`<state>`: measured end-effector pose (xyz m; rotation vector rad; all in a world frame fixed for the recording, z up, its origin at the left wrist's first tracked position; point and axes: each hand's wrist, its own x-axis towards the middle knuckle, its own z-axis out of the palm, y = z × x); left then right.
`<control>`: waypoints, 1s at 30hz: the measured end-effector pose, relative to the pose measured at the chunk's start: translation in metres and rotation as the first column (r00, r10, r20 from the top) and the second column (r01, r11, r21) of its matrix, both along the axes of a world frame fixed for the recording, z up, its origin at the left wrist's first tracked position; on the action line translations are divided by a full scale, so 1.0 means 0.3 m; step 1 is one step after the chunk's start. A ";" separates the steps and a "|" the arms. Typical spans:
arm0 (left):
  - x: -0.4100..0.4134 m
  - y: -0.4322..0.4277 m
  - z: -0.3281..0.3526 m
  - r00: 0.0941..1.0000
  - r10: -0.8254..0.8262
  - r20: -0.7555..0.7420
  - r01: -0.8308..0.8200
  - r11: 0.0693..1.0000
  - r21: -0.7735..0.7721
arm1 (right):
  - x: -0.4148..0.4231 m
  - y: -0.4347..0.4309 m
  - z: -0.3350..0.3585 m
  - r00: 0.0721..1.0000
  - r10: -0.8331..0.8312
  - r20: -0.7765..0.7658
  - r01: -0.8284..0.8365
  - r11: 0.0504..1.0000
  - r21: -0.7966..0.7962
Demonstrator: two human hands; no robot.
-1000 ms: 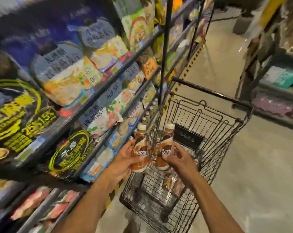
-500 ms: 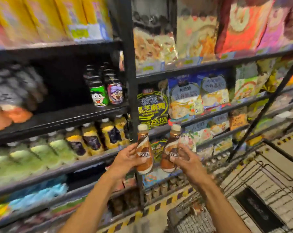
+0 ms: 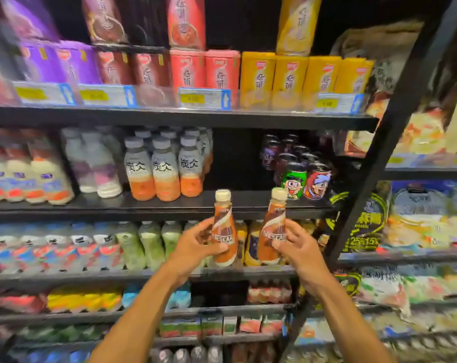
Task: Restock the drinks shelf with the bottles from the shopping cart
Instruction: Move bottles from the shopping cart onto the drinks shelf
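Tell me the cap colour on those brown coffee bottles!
Cream-white plastic caps, seen in head view.

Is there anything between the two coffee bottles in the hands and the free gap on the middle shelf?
Nothing visible does. The left hand grips the left bottle, the right hand the right bottle, both in front of the shelf edge. The bare gap lies just above, between the orange-bottomed bottles and the cartoon cans.

You hold two brown, cream-capped Nescafé bottles nearly upright, left bottle point(image 3: 223, 231) beside right bottle point(image 3: 271, 231), before the drinks shelf point(image 3: 248, 203).
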<state>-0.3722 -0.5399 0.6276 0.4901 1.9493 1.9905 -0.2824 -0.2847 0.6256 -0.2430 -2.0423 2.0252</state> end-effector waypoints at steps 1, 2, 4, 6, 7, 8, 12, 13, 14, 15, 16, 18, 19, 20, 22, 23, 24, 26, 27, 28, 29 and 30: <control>-0.029 -0.027 0.016 1.000 0.009 -0.021 -0.009 1.000 0.008 | -0.026 -0.026 0.013 1.000 0.000 -0.013 0.000 1.000 0.004; -0.054 -0.046 0.038 0.999 0.011 -0.047 -0.011 1.000 0.003 | -0.048 -0.050 0.025 1.000 -0.001 -0.025 0.001 1.000 -0.003; -0.104 -0.060 0.091 0.994 -0.004 -0.113 0.003 1.000 -0.007 | -0.083 -0.080 0.047 0.999 -0.011 -0.043 0.011 1.000 -0.010; -0.169 -0.055 0.153 0.984 -0.002 -0.177 -0.001 1.000 -0.015 | -0.118 -0.089 0.064 0.998 -0.022 -0.059 0.021 1.000 -0.015; -0.210 -0.047 0.179 0.977 0.005 -0.215 -0.012 0.999 -0.032 | -0.135 -0.088 0.071 0.998 -0.021 -0.067 0.020 1.000 -0.021; -0.251 -0.035 0.201 0.968 0.012 -0.250 -0.023 0.999 -0.043 | -0.147 -0.089 0.082 0.997 -0.023 -0.074 0.021 0.999 -0.033; -0.365 0.036 0.254 0.953 0.083 -0.293 -0.106 0.992 -0.064 | -0.187 -0.072 0.095 0.997 -0.024 -0.073 0.020 0.999 -0.050; -0.381 0.059 0.256 0.953 0.104 -0.284 -0.131 0.988 -0.076 | -0.196 -0.066 0.093 0.997 -0.016 -0.074 0.013 0.999 -0.044; -0.397 0.078 0.250 0.952 0.118 -0.281 -0.149 0.984 -0.094 | -0.203 -0.063 0.091 0.997 -0.008 -0.078 0.005 0.999 -0.038; -0.410 0.098 0.242 0.949 0.119 -0.292 -0.163 0.978 -0.130 | -0.210 -0.058 0.086 0.996 0.004 -0.084 -0.006 1.000 -0.031; -0.424 0.117 0.229 0.945 0.123 -0.304 -0.175 0.973 -0.152 | -0.215 -0.057 0.085 0.996 0.014 -0.089 -0.017 0.999 -0.027; -0.448 0.148 0.200 0.939 0.133 -0.317 -0.205 0.957 -0.205 | -0.225 -0.052 0.078 0.996 0.036 -0.083 -0.038 0.999 -0.021; -0.451 0.159 0.192 0.939 0.145 -0.313 -0.223 0.947 -0.230 | -0.229 -0.049 0.073 0.996 0.044 -0.080 -0.046 0.999 -0.020; -0.456 0.171 0.186 0.934 0.172 -0.312 -0.254 0.935 -0.247 | -0.232 -0.046 0.070 0.996 0.048 -0.080 -0.050 0.999 -0.023; -0.460 0.192 0.180 0.917 0.218 -0.336 -0.320 0.902 -0.290 | -0.237 -0.042 0.062 0.996 0.048 -0.079 -0.050 0.998 -0.025; -0.461 0.200 0.180 0.908 0.232 -0.350 -0.347 0.884 -0.315 | -0.241 -0.038 0.056 0.996 0.048 -0.077 -0.050 0.998 -0.023; -0.460 0.206 0.180 0.899 0.243 -0.365 -0.369 0.869 -0.329 | -0.241 -0.037 0.055 0.996 0.049 -0.075 -0.051 0.998 -0.022; -0.458 0.214 0.178 0.882 0.253 -0.398 -0.394 0.858 -0.328 | -0.239 -0.035 0.054 0.996 0.050 -0.075 -0.051 0.999 -0.009; -0.450 0.216 0.180 0.873 0.255 -0.415 -0.404 0.854 -0.327 | -0.238 -0.035 0.054 0.996 0.050 -0.076 -0.050 0.999 0.000; -0.436 0.213 0.179 0.864 0.256 -0.434 -0.416 0.849 -0.327 | -0.234 -0.036 0.058 0.996 0.049 -0.077 -0.049 0.999 0.005; -0.415 0.205 0.176 0.848 0.247 -0.469 -0.427 0.843 -0.327 | -0.232 -0.038 0.061 0.996 0.048 -0.081 -0.047 0.999 0.006; -0.391 0.190 0.162 0.818 0.232 -0.526 -0.442 0.839 -0.317 | -0.230 -0.040 0.065 0.995 0.047 -0.087 -0.047 0.999 0.004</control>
